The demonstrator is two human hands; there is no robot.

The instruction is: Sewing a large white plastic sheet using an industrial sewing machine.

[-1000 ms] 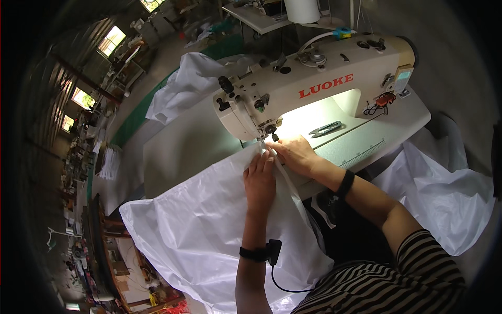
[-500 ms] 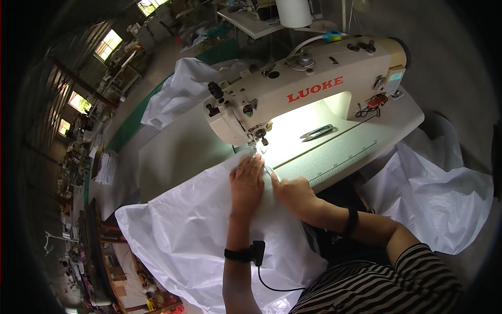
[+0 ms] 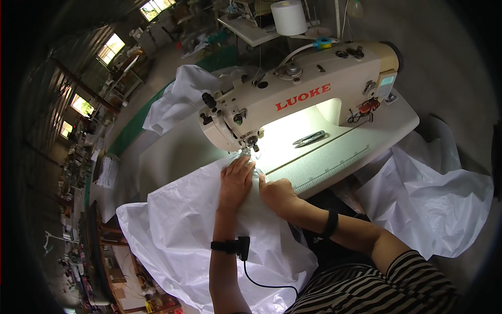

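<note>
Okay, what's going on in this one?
A white sheet runs up to the needle area of a sewing machine. A person's left hand lies on it just in front of the needle area. The right hand is at its edge, grip unclear. Small snips lie on the machine bed, untouched.

Sewing workshop: sewing machine (image 3: 345,73) on worktable (image 3: 334,168), big thread cone (image 3: 288,20), snips (image 3: 309,138), spread white sheeting (image 3: 180,209).

Left hand (image 3: 236,182) rests on white sheeting (image 3: 180,220) — right hand (image 3: 278,195) alongside.
</note>
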